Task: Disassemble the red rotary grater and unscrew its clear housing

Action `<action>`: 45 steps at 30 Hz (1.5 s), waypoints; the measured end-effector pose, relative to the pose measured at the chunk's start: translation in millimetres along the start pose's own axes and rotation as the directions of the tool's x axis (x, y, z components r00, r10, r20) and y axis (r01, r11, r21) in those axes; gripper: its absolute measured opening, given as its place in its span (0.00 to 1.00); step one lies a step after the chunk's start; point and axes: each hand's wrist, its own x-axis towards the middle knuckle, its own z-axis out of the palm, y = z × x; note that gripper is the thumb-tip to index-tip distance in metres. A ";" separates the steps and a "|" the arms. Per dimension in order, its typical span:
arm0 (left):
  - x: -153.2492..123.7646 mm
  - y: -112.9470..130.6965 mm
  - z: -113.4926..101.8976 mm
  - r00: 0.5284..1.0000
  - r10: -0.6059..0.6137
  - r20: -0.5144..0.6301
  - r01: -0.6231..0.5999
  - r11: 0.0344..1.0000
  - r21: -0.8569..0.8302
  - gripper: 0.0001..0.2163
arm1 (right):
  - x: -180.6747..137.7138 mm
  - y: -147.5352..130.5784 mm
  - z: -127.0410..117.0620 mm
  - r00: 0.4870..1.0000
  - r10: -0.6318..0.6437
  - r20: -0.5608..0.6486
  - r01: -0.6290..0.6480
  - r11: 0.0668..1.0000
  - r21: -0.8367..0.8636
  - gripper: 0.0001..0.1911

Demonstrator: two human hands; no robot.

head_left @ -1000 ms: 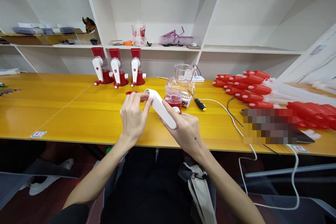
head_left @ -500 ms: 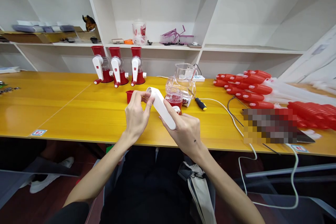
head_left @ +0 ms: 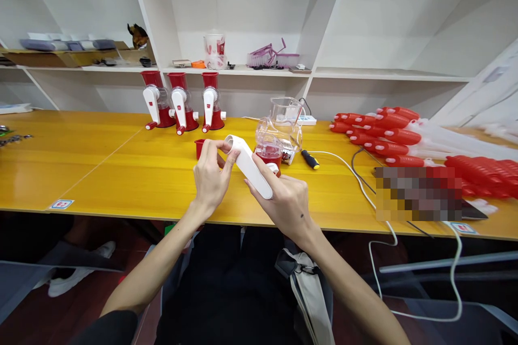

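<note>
A white crank handle (head_left: 251, 170) is held tilted above the table between both hands. My left hand (head_left: 212, 175) pinches its upper, rounded end with thumb and fingers. My right hand (head_left: 285, 199) grips the lower end, thumb and fingers along its sides. Just behind the handle stands a clear plastic grater body (head_left: 277, 129) on a red base (head_left: 269, 157), partly hidden by the handle and my right hand. A red plastic part (head_left: 199, 148) shows behind my left fingers. To the right of the clear body lies a screwdriver (head_left: 309, 160) with a black and yellow grip.
Three assembled red and white rotary graters (head_left: 180, 102) stand at the back left. Many red handles (head_left: 388, 135) are heaped at the right beside a dark, pixelated device (head_left: 471, 210). White cable (head_left: 356, 175) crosses the table and hangs over its front edge. Shelves (head_left: 243, 70) rise behind.
Almost nothing differs. The view has shifted very slightly, and both hands keep the same hold on the white crank handle.
</note>
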 end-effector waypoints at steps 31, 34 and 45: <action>-1.3 -3.0 4.0 1.000 0.006 0.027 -0.007 0.999 0.046 0.13 | 2.4 -11.0 -12.2 0.980 0.077 0.185 -0.064 0.995 -0.075 0.27; 2.4 -1.5 -0.1 0.999 -0.008 0.041 0.005 0.998 0.060 0.13 | 2.9 -6.6 -10.1 0.982 0.073 0.175 -0.063 0.996 -0.062 0.26; -1.7 7.5 -2.7 1.000 0.002 -0.004 -0.002 1.000 0.016 0.13 | 2.7 -8.1 -13.8 0.997 -0.003 0.071 0.007 0.998 -0.062 0.23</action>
